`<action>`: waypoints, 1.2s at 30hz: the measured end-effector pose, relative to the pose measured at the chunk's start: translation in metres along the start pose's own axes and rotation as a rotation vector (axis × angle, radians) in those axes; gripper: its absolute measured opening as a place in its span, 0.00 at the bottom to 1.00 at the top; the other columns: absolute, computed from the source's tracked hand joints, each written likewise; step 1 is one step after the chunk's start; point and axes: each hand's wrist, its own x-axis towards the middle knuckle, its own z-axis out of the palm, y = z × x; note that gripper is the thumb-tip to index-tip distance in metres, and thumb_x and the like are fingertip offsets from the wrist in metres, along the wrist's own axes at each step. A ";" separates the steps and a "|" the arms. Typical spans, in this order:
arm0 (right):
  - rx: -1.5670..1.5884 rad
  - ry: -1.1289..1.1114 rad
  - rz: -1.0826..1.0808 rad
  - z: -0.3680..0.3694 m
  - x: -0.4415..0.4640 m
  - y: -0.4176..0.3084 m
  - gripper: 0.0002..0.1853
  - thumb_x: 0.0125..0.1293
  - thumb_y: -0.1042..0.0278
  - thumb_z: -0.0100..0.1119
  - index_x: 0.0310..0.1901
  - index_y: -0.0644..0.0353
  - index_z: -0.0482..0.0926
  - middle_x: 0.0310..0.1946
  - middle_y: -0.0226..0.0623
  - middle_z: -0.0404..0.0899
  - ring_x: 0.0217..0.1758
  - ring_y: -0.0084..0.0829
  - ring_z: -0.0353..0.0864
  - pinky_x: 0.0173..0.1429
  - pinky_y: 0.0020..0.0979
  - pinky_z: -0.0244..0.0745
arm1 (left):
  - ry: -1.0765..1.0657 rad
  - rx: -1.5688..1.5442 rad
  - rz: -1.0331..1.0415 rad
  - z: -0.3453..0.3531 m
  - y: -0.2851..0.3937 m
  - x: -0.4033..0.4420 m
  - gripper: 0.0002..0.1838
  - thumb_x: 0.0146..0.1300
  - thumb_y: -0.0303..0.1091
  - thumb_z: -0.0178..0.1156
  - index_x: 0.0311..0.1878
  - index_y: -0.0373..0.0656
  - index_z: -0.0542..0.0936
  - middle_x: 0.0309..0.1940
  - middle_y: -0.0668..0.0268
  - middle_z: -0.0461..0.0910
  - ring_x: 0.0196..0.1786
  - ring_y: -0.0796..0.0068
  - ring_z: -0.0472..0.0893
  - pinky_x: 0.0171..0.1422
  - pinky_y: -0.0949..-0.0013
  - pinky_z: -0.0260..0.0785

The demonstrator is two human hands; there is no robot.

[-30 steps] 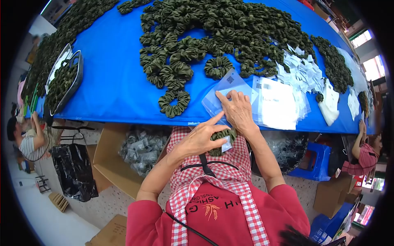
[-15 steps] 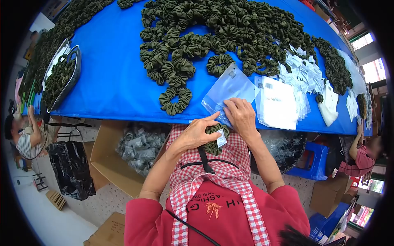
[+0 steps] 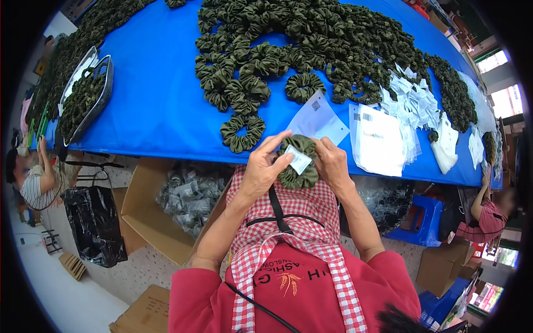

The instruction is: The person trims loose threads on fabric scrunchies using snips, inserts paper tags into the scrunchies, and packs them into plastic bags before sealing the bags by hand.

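An olive-green scrunchie with a white label on it is held up in front of my apron, at the table's near edge. My left hand pinches its left side, with the thumb on the label. Curled fingers of my right hand close at the scrunchie's right edge; the thumb is hidden. Just beyond my hands a clear plastic bag with a small printed code lies on the table, its lower part hidden behind the scrunchie and my right fingers. Nearest on the table is a loose scrunchie.
A large pile of scrunchies covers the blue table. To the right lie a stack of bags and scattered white labels. A filled basket stands left. Below is a cardboard box of bagged items.
The scrunchie has risen from my lap toward the bag, its label now facing up. My right hand has come off the bag's face to the scrunchie's right side.
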 end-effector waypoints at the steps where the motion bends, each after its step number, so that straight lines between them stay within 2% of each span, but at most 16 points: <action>1: 0.004 -0.004 -0.006 0.004 0.000 0.001 0.13 0.61 0.78 0.61 0.48 0.59 0.80 0.30 0.41 0.76 0.30 0.45 0.81 0.35 0.39 0.75 | 0.066 0.077 0.124 0.001 0.000 0.002 0.26 0.67 0.28 0.62 0.68 0.32 0.71 0.62 0.62 0.72 0.61 0.76 0.74 0.64 0.71 0.71; 2: 0.051 0.057 -0.023 0.008 0.001 0.003 0.10 0.61 0.77 0.61 0.46 0.60 0.80 0.31 0.41 0.78 0.31 0.43 0.81 0.35 0.38 0.77 | 0.091 0.365 0.188 -0.003 -0.005 0.004 0.32 0.64 0.28 0.64 0.71 0.40 0.68 0.67 0.54 0.69 0.62 0.65 0.76 0.63 0.68 0.71; 5: 0.121 0.241 -0.024 0.011 0.006 0.003 0.04 0.64 0.74 0.62 0.38 0.64 0.82 0.27 0.42 0.81 0.28 0.37 0.82 0.32 0.34 0.75 | 0.091 0.746 0.273 -0.009 -0.008 0.007 0.40 0.62 0.26 0.63 0.77 0.47 0.58 0.77 0.52 0.56 0.72 0.56 0.69 0.68 0.62 0.69; 7: 0.267 0.112 0.316 0.005 0.007 0.000 0.05 0.66 0.71 0.63 0.36 0.64 0.82 0.21 0.41 0.78 0.22 0.32 0.79 0.27 0.33 0.71 | 0.046 0.794 0.302 -0.013 -0.011 0.009 0.45 0.61 0.26 0.64 0.79 0.51 0.52 0.79 0.50 0.48 0.74 0.47 0.64 0.70 0.58 0.67; 9: 0.301 0.162 0.305 0.008 0.012 -0.003 0.07 0.67 0.68 0.63 0.35 0.64 0.82 0.17 0.40 0.75 0.18 0.28 0.74 0.25 0.31 0.67 | -0.084 0.747 0.256 -0.010 -0.003 0.009 0.44 0.62 0.27 0.63 0.79 0.50 0.53 0.79 0.50 0.47 0.75 0.46 0.61 0.72 0.55 0.65; 13: 0.315 0.236 0.348 0.011 0.019 -0.001 0.06 0.67 0.70 0.63 0.36 0.64 0.82 0.18 0.39 0.76 0.18 0.26 0.74 0.25 0.29 0.68 | -0.277 0.849 0.142 -0.007 0.015 0.007 0.44 0.61 0.28 0.65 0.78 0.49 0.54 0.79 0.49 0.46 0.77 0.45 0.58 0.72 0.56 0.65; 16: 0.304 0.314 0.305 0.004 0.019 -0.002 0.04 0.66 0.72 0.63 0.37 0.63 0.82 0.19 0.39 0.77 0.19 0.26 0.74 0.25 0.28 0.68 | -0.255 0.744 0.392 -0.016 0.024 -0.009 0.46 0.59 0.26 0.67 0.78 0.47 0.54 0.79 0.49 0.48 0.77 0.49 0.59 0.67 0.60 0.70; 18: 0.283 0.343 0.254 0.004 0.014 -0.002 0.03 0.66 0.74 0.64 0.38 0.63 0.82 0.20 0.39 0.78 0.20 0.27 0.75 0.25 0.28 0.68 | -0.186 0.673 0.226 -0.034 0.021 -0.019 0.48 0.59 0.22 0.65 0.79 0.43 0.50 0.79 0.52 0.49 0.79 0.56 0.57 0.66 0.61 0.72; 23: 0.032 0.548 -0.121 -0.020 0.009 -0.013 0.08 0.57 0.80 0.69 0.39 0.62 0.83 0.23 0.37 0.80 0.21 0.32 0.78 0.26 0.28 0.71 | -0.050 0.543 0.102 -0.052 0.020 -0.039 0.49 0.58 0.17 0.61 0.80 0.40 0.46 0.80 0.53 0.47 0.79 0.60 0.55 0.62 0.65 0.74; 26: -0.125 0.910 -0.404 -0.034 0.002 -0.019 0.10 0.58 0.79 0.67 0.41 0.59 0.85 0.22 0.35 0.80 0.20 0.35 0.78 0.23 0.31 0.72 | 0.032 0.399 0.106 -0.061 0.024 -0.044 0.50 0.60 0.16 0.58 0.80 0.42 0.41 0.80 0.53 0.46 0.70 0.62 0.69 0.59 0.69 0.75; 27: -0.348 0.475 -0.390 -0.025 0.001 0.004 0.03 0.62 0.73 0.64 0.37 0.56 0.85 0.24 0.34 0.81 0.23 0.33 0.80 0.29 0.34 0.75 | 0.078 0.231 0.077 -0.062 0.026 -0.044 0.50 0.60 0.15 0.57 0.80 0.42 0.40 0.80 0.54 0.45 0.66 0.64 0.75 0.57 0.70 0.76; 28: -0.408 0.455 -0.389 -0.035 0.010 0.005 0.03 0.60 0.72 0.65 0.35 0.57 0.85 0.25 0.35 0.82 0.26 0.35 0.82 0.33 0.36 0.76 | 0.083 0.177 0.045 -0.064 0.031 -0.044 0.51 0.60 0.13 0.56 0.80 0.43 0.37 0.80 0.54 0.44 0.57 0.69 0.80 0.55 0.72 0.76; 30: -0.529 0.414 -0.392 -0.055 0.027 0.008 0.03 0.56 0.69 0.66 0.31 0.57 0.85 0.28 0.36 0.83 0.31 0.39 0.84 0.40 0.40 0.79 | 0.091 0.207 0.109 -0.069 0.028 -0.043 0.51 0.60 0.12 0.56 0.80 0.44 0.38 0.80 0.53 0.44 0.56 0.69 0.80 0.54 0.71 0.76; 32: -0.414 0.785 -0.530 -0.076 0.045 0.002 0.06 0.53 0.73 0.68 0.34 0.60 0.85 0.31 0.37 0.84 0.32 0.38 0.84 0.40 0.39 0.79 | 0.150 0.142 0.149 -0.064 0.036 -0.041 0.51 0.60 0.12 0.55 0.80 0.45 0.39 0.80 0.51 0.44 0.55 0.69 0.81 0.53 0.70 0.77; 35: -0.144 0.529 -0.554 -0.062 0.023 0.019 0.13 0.54 0.80 0.66 0.42 0.62 0.85 0.40 0.36 0.87 0.38 0.30 0.87 0.43 0.35 0.80 | 0.145 0.120 0.171 -0.065 0.036 -0.044 0.51 0.60 0.13 0.56 0.80 0.45 0.39 0.79 0.49 0.46 0.55 0.67 0.82 0.52 0.69 0.78; 36: -0.408 0.409 -0.563 -0.051 0.015 0.025 0.13 0.54 0.77 0.65 0.43 0.59 0.84 0.39 0.33 0.86 0.35 0.30 0.85 0.41 0.36 0.79 | 0.157 0.112 0.184 -0.065 0.036 -0.041 0.51 0.60 0.13 0.56 0.80 0.45 0.39 0.79 0.49 0.46 0.55 0.67 0.82 0.52 0.69 0.78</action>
